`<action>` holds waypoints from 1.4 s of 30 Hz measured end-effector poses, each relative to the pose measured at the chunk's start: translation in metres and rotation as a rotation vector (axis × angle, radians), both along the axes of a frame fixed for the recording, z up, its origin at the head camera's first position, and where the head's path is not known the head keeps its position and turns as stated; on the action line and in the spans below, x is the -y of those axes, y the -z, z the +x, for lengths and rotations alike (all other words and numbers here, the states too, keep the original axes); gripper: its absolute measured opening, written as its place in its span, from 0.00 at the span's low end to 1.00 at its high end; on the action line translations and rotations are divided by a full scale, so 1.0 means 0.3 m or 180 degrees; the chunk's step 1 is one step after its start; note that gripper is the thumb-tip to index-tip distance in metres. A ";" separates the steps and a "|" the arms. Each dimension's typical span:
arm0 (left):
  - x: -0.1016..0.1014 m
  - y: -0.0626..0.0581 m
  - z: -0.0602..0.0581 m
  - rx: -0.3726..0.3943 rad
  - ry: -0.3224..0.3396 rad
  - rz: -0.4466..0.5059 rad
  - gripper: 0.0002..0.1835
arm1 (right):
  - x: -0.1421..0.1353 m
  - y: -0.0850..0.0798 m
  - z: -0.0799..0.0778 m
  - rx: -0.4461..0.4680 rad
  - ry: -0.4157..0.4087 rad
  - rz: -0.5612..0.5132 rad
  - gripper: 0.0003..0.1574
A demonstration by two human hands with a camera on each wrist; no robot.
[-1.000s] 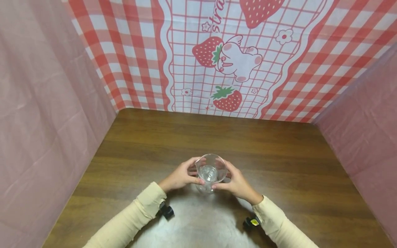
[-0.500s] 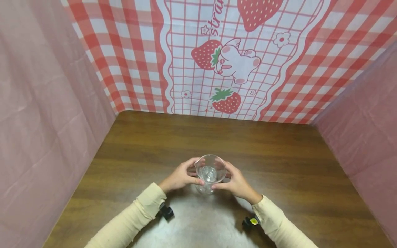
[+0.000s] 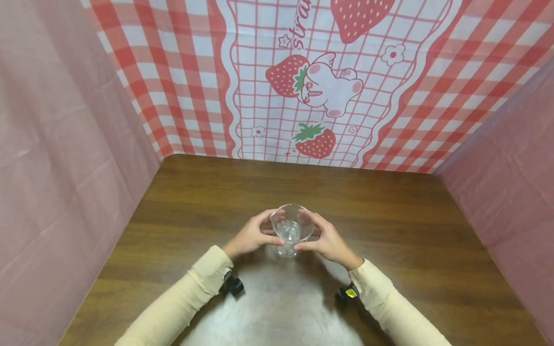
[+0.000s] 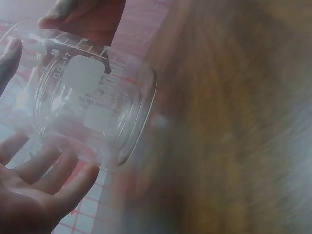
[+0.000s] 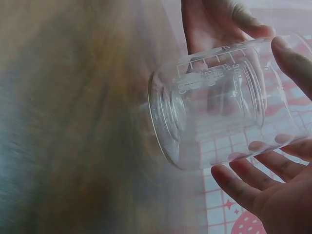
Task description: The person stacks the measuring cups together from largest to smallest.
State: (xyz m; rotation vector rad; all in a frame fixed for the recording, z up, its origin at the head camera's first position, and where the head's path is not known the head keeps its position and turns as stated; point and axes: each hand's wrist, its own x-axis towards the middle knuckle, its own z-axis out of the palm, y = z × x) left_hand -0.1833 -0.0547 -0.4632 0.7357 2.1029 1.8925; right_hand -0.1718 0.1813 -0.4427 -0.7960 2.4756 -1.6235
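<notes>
A clear glass beaker (image 3: pixel 289 247) with a pouring lip and white printed marks is held between both hands over the middle of the table. The left hand (image 3: pixel 251 234) grips its left side, thumb in front and fingers behind. On the other side, the right hand (image 3: pixel 330 240) grips it the same way, the two thumbs nearly meeting. Inner rims and a second set of marks show through the glass in the left wrist view, like a smaller beaker (image 4: pixel 97 117) nested inside. The beaker's base (image 5: pixel 158 119) faces the tabletop in the right wrist view.
The brown wooden table (image 3: pixel 389 211) reflects light near its front. A red-and-white checked strawberry cloth (image 3: pixel 195 72) hangs behind it. Pink cloths (image 3: pixel 73 144) line both sides. Small black cameras (image 3: pixel 233 285) are strapped under the cream sleeves.
Both hands have moved the beaker a little upward in the head view during the last half second. Their grip looks the same. Before that, they stayed almost still.
</notes>
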 end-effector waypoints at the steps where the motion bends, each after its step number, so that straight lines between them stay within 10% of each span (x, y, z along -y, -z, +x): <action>1: 0.000 -0.003 -0.010 0.0004 -0.0018 0.0005 0.43 | 0.001 -0.005 -0.011 0.0025 -0.0010 -0.0015 0.54; 18: -0.028 -0.007 -0.141 0.0046 -0.0150 -0.0037 0.42 | -0.012 -0.025 -0.141 0.0332 0.0026 -0.0208 0.56; 42: -0.048 0.039 -0.148 0.0139 -0.0114 -0.0051 0.43 | -0.039 0.040 -0.163 0.0445 0.0026 -0.0202 0.54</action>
